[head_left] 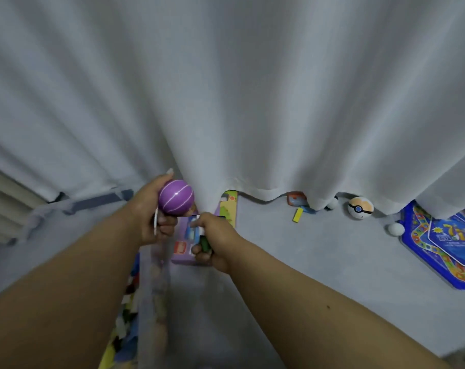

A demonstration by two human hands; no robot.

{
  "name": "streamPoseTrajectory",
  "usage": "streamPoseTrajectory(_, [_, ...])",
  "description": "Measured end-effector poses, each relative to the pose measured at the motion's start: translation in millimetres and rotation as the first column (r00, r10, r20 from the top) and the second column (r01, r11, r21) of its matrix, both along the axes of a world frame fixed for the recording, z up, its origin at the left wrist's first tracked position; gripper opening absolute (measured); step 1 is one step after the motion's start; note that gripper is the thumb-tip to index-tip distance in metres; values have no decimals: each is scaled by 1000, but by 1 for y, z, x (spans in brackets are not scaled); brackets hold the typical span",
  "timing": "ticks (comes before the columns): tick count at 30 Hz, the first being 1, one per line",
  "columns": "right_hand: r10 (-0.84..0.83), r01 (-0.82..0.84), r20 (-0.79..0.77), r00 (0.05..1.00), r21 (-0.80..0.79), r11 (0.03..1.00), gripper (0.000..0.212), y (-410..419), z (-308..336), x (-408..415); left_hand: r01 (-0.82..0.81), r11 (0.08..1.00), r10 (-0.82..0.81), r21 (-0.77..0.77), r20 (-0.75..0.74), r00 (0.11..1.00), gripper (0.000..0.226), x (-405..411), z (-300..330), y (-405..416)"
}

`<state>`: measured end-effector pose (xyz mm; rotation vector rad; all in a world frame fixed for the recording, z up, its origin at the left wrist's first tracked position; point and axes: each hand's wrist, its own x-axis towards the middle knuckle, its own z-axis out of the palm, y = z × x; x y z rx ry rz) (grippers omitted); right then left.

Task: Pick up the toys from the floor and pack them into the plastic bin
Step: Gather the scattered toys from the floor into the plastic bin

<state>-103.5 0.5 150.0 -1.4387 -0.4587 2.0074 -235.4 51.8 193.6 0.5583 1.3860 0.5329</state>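
We took the white curtain point(252, 89) as our landmark; it hung down to the grey floor point(319, 257) and filled the upper part of the view.

Just in front of the curtain's hem, our left hand point(149, 214) gripped a purple ball point(176, 197) with thin white stripes, the thumb over its top and the fingers curled beneath it. Something thin and white also showed between those fingers, but we could not tell what it was.

Beside it, slightly nearer to us than the hem, our right hand point(215, 241) was clenched round several small blocks point(199, 231), among them white, blue and green ones. Under that hand a pale purple box point(182, 251) lay on the floor, its far end reaching under the curtain.

Along the hem to the right lay a yellow block point(297, 215), an orange toy point(296, 198) half under the cloth, an orange-and-white ball point(360, 207), a small white ball point(395, 229) and a blue game board point(444, 243).

Well away from the curtain, below our left forearm, the clear plastic bin point(153, 302) showed blurred, with mixed coloured pieces point(126, 315) seen through its wall.
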Motion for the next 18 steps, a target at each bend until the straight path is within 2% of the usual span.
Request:
streamPoseTrajectory(2, [74, -73, -30, 997, 42, 996, 10, -3, 19, -34, -55, 998, 60, 44, -124, 990, 69, -36, 26, -12])
streamPoseTrajectory(4, [191, -188, -25, 981, 77, 979, 10, -7, 30, -67, -140, 984, 163, 105, -257, 952, 53, -64, 42, -31])
streamPoseTrajectory(6, [298, -296, 5, 955, 140, 945, 22, -13, 34, -95, -243, 957, 283, 160, -326, 902, 39, -85, 49, -51])
streamPoseTrajectory(10, [397, -409, 97, 913, 223, 885, 25, -30, 37, -110, -332, 914, 401, 232, -399, 824, 47, -101, 46, -75])
streamPoseTrajectory(12, [377, -406, 153, 913, 282, 869, 36, -33, 34, -101, -323, 890, 438, 323, -408, 801, 46, -99, 43, -75])
streamPoseTrajectory(14, [316, -369, 205, 926, 332, 868, 39, -35, 32, -84, -289, 894, 418, 342, -406, 812, 60, -92, 42, -67])
streamPoseTrajectory(16, [185, -290, 291, 939, 378, 879, 34, -33, 28, -60, -249, 907, 388, 340, -442, 809, 69, -78, 38, -56])
streamPoseTrajectory(18, [15, -172, 361, 933, 407, 897, 19, -28, 16, -26, -181, 925, 326, 333, -452, 831, 66, -56, 29, -43])
